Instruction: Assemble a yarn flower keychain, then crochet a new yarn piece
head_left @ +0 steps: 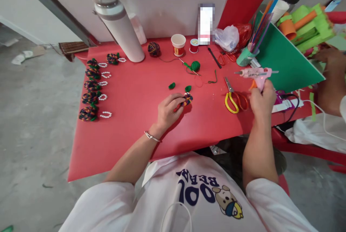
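"Hands first: what has each got?"

"Left hand (170, 110) has its fingers closed on a multicoloured yarn piece (188, 100), left of the scissors (230, 87). Right hand (263, 97) grips a pink glue gun (254, 73), right of the scissors and a little beyond them, nozzle turned left."

"Which step is that?"

"Gluing, I'd judge, though the nozzle is well apart from the yarn piece. Two green leaves (172, 86) lie left of the scissors and look like parts to fix on; the yarn bundles (91, 86) at far left of them already show green."

"And the next move?"

"It calls for bringing the nozzle left past the scissors, with the left fingertips clear of its tip."

"What can't you make out?"

"Whatever the left fingers cover, whether the trigger is pressed, any glue at the nozzle, and whether the nearer leaf touches the yarn piece. Beyond the scissors, a phone (206, 24) has its screen blurred out; far right of them, a co-worker's arm (330, 84) is cut off by the frame."
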`<state>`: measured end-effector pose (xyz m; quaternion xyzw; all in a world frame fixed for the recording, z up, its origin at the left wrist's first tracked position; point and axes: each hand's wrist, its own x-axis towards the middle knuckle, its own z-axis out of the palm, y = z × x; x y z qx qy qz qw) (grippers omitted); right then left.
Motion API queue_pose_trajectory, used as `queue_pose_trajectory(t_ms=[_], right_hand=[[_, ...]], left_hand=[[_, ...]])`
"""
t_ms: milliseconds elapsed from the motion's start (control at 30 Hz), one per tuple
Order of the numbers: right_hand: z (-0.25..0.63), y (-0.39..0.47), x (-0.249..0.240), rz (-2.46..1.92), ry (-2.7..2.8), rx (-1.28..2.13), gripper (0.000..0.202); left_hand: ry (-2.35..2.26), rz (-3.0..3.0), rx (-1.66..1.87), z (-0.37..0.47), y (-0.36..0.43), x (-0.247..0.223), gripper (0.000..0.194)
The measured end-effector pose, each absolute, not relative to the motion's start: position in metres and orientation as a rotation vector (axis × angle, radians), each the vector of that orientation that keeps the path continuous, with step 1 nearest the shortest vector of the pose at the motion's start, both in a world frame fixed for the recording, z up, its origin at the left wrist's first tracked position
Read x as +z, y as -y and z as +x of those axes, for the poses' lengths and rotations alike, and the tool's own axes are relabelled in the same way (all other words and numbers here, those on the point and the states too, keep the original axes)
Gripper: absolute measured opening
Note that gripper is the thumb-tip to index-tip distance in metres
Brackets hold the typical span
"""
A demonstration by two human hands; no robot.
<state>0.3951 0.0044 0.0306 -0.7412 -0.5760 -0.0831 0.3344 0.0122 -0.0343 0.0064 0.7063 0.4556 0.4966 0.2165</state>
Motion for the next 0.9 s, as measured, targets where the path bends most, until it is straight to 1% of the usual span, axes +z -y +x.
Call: queue_pose_trajectory(t_ms=[67,100,167,300,400,633,767,900], right_hand=[[0.367,0.030,0.048,-1.907,1.506,-0.028,0.030],[0.353,0.044,0.056,-1.873,1.566,0.047,0.031],[0.327,0.062,0.069,-1.802,1.693,0.057,0.038],[0.290,0.067,0.079,-1.774,1.769,-0.224,0.053],[0.275,0.062,0.081,-1.789,1.818,-0.361,0.051],[0.254,0.061,0.092,-1.768,1.977,-0.427,0.042],[0.250,0.059,0.096,-1.759,2.039,-0.452,0.041],[0.249,0.058,0.095,-1.744,2.073,-0.469,0.041]], left_hand=[[-1.271,1.999,1.346,0.011,0.036,0.005,0.011],[-1.270,2.014,1.336,0.010,0.036,0.005,0.011],[-1.259,2.040,1.327,0.008,0.037,0.004,0.012],[-1.226,2.119,1.312,0.003,0.036,0.004,0.011],[-1.241,2.164,1.294,0.001,0.037,0.004,0.012],[-1.203,2.142,1.312,-0.003,0.039,0.003,0.010],[-1.196,2.108,1.283,-0.004,0.039,0.002,0.011],[-1.187,2.204,1.322,-0.004,0.039,0.001,0.010]])
